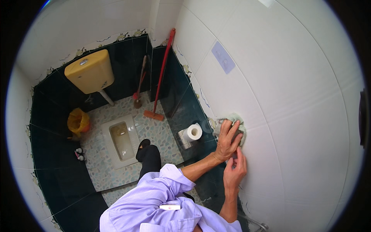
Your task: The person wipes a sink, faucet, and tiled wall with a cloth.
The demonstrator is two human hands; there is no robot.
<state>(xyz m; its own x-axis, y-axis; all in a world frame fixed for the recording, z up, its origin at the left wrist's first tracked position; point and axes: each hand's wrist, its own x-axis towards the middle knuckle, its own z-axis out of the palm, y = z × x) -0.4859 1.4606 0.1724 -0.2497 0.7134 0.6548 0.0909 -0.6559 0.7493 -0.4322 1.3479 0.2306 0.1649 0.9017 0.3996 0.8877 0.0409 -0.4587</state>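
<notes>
A pale green cloth (pixel 232 116) lies bunched against the white wall tiles (pixel 269 150), just above the dark tiled part. My left hand (pixel 227 143) is on the cloth, its fingers spread over it and pressing it to the wall. Just below, my right hand (pixel 236 169) is raised at the wall with bent fingers, its fingertips close to the left hand's. Whether those fingertips hold anything is hidden. A toilet paper roll (pixel 193 132) sits on a metal holder (pixel 185 141) to the left of my hands.
A squat toilet (pixel 121 140) is set in the pebble-patterned floor (pixel 156 136), beneath a yellow cistern (pixel 89 71). A red-handled floor tool (pixel 163 69) and a brush (pixel 137 101) lean in the corner. At left stand a bin with a yellow bag (pixel 78 121) and small bottles (pixel 80 154).
</notes>
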